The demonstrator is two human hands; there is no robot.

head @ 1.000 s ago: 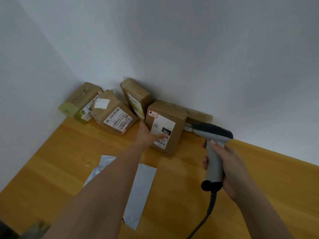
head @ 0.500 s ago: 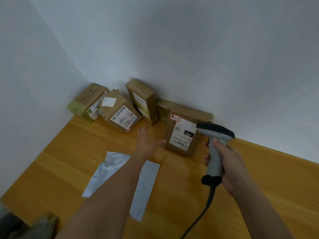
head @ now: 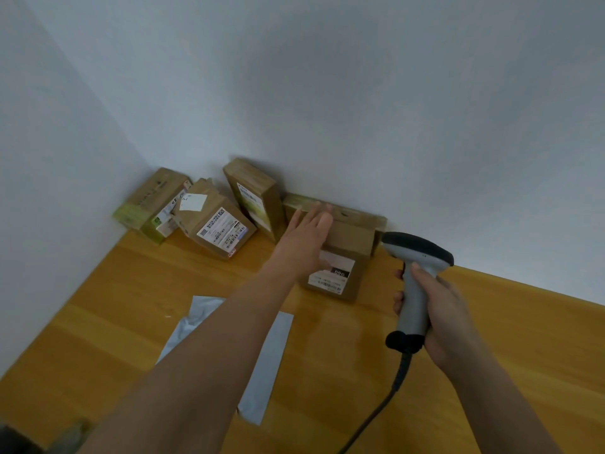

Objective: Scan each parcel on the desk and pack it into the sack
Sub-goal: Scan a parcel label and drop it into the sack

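The left hand (head: 302,244) reached far across the desk (head: 327,355) with its fingers (head: 314,214) straight and held together, gripping nothing; the fingertips lay over the top far edge of a brown parcel (head: 347,257), though the blur made it impossible to tell whether they touched the cardboard. That parcel stood on the desk directly under and to the right of the fingers, its white label (head: 330,273) facing the near side. The right hand (head: 438,309) had its fingers curled round the grey handle of a barcode scanner (head: 415,280), held upright just right of the parcel, its dark head pointing left and its cable (head: 376,414) trailing toward the near edge. Behind the parcel a flat box (head: 360,217) lay against the wall (head: 327,93). Left of the fingers, an upright box (head: 255,198) leaned on the wall, then a tilted labelled box (head: 216,227), then a green-ended box (head: 150,204) in the corner. A flat grey sack (head: 265,371) lay on the desk beneath the left forearm.
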